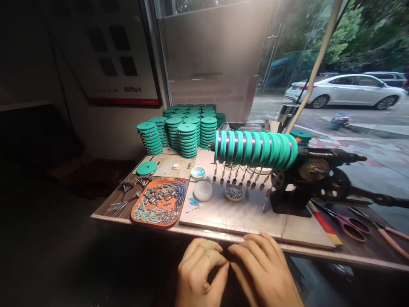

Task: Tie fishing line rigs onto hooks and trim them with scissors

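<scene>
My left hand (203, 273) is closed in a pinch just off the table's front edge, finger covers on two of its fingers. Close beside it, my right hand (266, 270) pinches too, thumb against forefinger. Faint fishing line (219, 232) comes down to the fingertips; its end is hidden between them. Ahead of the hands, a row of green foam spools (255, 149) wound with purplish line sits on the shaft of a black hand-cranked winder (315, 168). Several small swivels and weights (236, 177) dangle below the spools.
An orange tray (136, 213) holds sinkers and small tubes. Nearby are a white lid (203, 191), a bowl of beads (234, 193) and a dish of blue pieces (198, 172). Stacked green spools (188, 138) stand behind. Scissors (351, 226) and pliers (391, 236) lie right.
</scene>
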`<state>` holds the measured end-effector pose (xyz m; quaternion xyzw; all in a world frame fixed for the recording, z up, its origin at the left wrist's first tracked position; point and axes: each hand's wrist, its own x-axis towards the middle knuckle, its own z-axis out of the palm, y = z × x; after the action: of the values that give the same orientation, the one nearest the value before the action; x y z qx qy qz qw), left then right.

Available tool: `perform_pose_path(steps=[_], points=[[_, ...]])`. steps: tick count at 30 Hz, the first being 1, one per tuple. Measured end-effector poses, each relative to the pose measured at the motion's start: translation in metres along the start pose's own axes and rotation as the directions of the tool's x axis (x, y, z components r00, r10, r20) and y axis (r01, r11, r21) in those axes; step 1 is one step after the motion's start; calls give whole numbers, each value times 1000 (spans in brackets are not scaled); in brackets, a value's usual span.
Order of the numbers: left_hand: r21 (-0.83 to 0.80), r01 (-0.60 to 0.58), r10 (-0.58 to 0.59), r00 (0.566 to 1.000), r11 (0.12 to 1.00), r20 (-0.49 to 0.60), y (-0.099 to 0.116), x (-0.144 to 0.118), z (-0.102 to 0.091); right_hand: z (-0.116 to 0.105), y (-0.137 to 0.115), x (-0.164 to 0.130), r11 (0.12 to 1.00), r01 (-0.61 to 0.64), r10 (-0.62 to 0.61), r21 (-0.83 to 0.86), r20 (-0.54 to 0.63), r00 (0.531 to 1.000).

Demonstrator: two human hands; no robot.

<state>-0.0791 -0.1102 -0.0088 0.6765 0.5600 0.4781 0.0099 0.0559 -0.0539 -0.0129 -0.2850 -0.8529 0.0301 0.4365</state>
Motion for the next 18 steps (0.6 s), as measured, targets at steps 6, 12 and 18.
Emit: perform_pose_path(steps=[6,12,18], points=[[34,-15,14,1000,999,15,-3,0,-1,-2,1,6,999,32,-31,-10,53,998],[49,6,-9,998,999,63,-4,-1,-2,2,3,4,1000,14,-14,19,13,1000],[101,-16,10,998,995,60,0,5,-3,7,5,2,999,14,-15,43,24,1000]])
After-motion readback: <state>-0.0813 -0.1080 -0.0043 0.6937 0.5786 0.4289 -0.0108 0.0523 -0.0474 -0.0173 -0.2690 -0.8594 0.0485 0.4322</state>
